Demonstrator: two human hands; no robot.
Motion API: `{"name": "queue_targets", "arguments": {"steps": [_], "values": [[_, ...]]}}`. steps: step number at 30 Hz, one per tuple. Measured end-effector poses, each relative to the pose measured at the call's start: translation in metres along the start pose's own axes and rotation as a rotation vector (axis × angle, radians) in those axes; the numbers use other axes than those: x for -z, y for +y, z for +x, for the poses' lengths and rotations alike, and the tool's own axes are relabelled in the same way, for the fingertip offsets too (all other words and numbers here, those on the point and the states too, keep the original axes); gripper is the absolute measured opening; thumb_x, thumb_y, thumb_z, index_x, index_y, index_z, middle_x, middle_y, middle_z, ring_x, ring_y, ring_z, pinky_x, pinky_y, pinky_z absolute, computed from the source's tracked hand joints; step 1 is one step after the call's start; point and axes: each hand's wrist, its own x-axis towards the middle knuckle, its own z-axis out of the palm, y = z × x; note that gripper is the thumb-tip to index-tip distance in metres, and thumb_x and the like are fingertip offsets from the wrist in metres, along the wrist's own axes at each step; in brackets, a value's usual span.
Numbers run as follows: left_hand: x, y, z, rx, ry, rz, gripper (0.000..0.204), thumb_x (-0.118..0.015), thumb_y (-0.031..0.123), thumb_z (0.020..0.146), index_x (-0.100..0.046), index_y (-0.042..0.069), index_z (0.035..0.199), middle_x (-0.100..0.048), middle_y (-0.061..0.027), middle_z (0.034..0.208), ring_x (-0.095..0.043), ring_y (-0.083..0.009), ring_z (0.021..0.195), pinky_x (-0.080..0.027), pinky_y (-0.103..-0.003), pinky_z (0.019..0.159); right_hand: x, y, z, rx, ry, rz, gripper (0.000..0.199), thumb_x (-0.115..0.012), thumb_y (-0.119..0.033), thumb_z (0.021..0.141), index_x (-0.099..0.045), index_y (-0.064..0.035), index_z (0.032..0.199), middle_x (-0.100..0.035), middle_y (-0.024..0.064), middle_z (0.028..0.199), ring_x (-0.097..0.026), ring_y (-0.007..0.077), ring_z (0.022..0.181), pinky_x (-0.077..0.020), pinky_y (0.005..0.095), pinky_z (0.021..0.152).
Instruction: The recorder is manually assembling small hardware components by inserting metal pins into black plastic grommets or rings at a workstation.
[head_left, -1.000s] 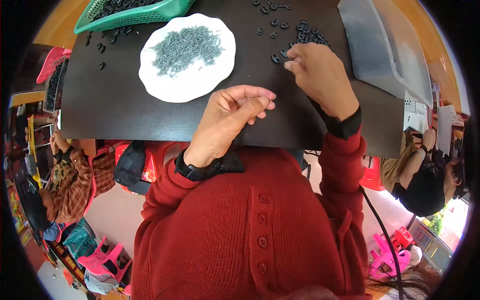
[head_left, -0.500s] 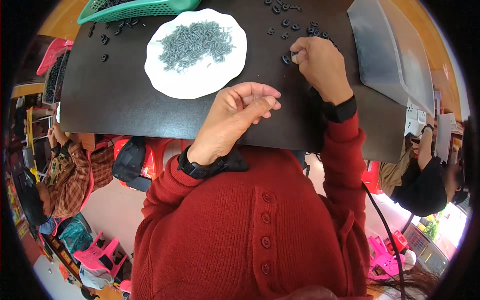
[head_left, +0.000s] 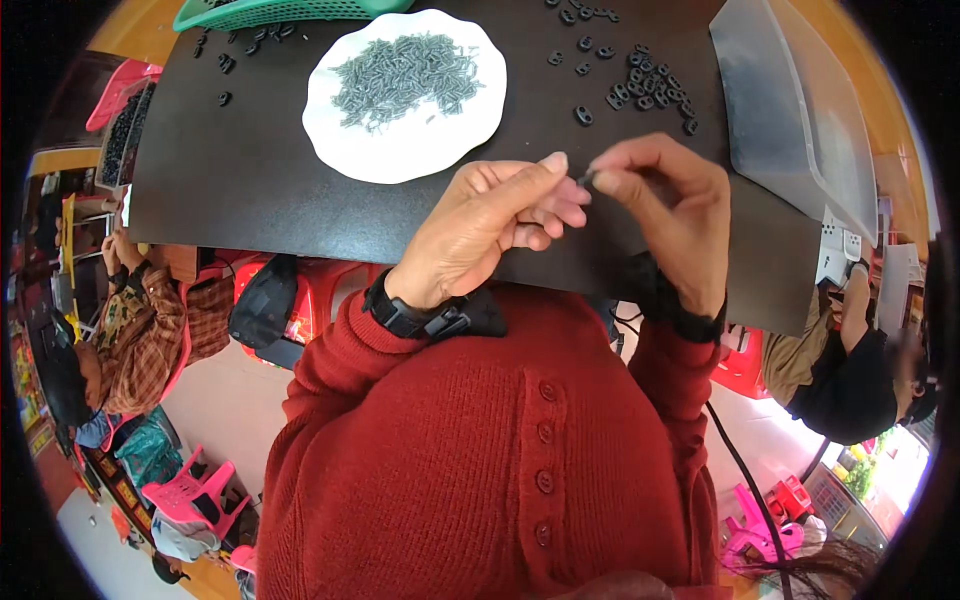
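My right hand [head_left: 672, 200] pinches a small dark plastic piece [head_left: 586, 179] between thumb and forefinger; it resembles the black cord-lock parts on the table. My left hand [head_left: 490, 215] is right beside it, thumb raised against the forefinger and the other fingers curled. Whatever the left fingertips hold, if anything, is too small to make out. Beyond the left hand stands a white scalloped plate [head_left: 365, 165] with a heap of small grey metal springs [head_left: 405, 80]. Several black oval cord-lock parts [head_left: 650, 85] lie beyond my right hand, one [head_left: 583, 116] apart from the cluster.
A green basket [head_left: 290, 12] holding dark parts stands at the far left, with loose black pieces [head_left: 225, 65] nearby. At the right is a clear plastic bin [head_left: 790, 110]. The dark table [head_left: 250, 210] ends just before my body. Other people sit on both sides.
My right hand has come back from the black parts toward my left hand, carrying a small dark piece. The left hand has turned slightly, its thumb now raised. The view has shifted a little.
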Motion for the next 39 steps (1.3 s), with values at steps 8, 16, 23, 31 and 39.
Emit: {"name": "queue_targets", "arguments": {"steps": [8, 16, 23, 31, 39], "values": [[-0.017, -0.017, -0.012, -0.081, -0.051, 0.137, 0.021, -0.075, 0.019, 0.104, -0.079, 0.0, 0.113, -0.08, -0.0091, 0.094, -0.071, -0.0089, 0.077, -0.059, -0.022, 0.072, 0.01, 0.009, -0.037, 0.185, -0.027, 0.124, 0.015, -0.081, 0.003, 0.089, -0.079, 0.0006, 0.104, -0.076, 0.0053, 0.094, -0.069, 0.0127, 0.088, -0.0533, 0.0271, 0.082], [-0.034, -0.022, -0.026, -0.419, 0.147, 0.384, 0.018, -0.078, 0.019, 0.102, -0.083, 0.003, 0.108, -0.081, -0.007, 0.093, -0.068, -0.0079, 0.079, -0.052, -0.021, 0.07, -0.009, 0.007, -0.057, -0.025, 0.065, 0.247, 0.021, -0.083, -0.003, 0.092, -0.079, 0.0007, 0.112, -0.077, 0.0036, 0.098, -0.068, 0.0096, 0.09, -0.0528, 0.026, 0.082], [-0.047, -0.032, -0.021, -0.363, 0.153, 0.411, 0.021, -0.078, 0.021, 0.101, -0.083, 0.002, 0.109, -0.08, -0.0053, 0.09, -0.067, -0.0068, 0.078, -0.051, -0.021, 0.07, 0.007, -0.001, -0.064, 0.069, 0.111, 0.109, 0.027, -0.084, 0.0, 0.088, -0.081, -0.0014, 0.115, -0.076, 0.0032, 0.094, -0.064, 0.0088, 0.083, -0.0498, 0.0242, 0.077], [-0.043, -0.035, -0.017, -0.329, 0.064, 0.306, 0.021, -0.074, 0.02, 0.104, -0.082, 0.001, 0.106, -0.08, -0.0078, 0.09, -0.068, -0.0085, 0.077, -0.053, -0.022, 0.07, 0.012, 0.008, -0.067, 0.041, 0.103, 0.177, 0.029, -0.086, 0.0, 0.085, -0.082, -0.0016, 0.113, -0.074, 0.0038, 0.093, -0.064, 0.0093, 0.084, -0.0501, 0.0241, 0.078], [-0.026, -0.028, -0.021, -0.271, -0.02, 0.191, 0.021, -0.07, 0.017, 0.103, -0.081, -0.001, 0.103, -0.079, -0.0094, 0.087, -0.069, -0.01, 0.074, -0.055, -0.023, 0.069, -0.002, 0.01, -0.063, 0.03, 0.052, 0.307, 0.028, -0.086, -0.001, 0.086, -0.082, -0.0015, 0.114, -0.075, 0.0045, 0.095, -0.067, 0.0106, 0.087, -0.0513, 0.0248, 0.08]]}}
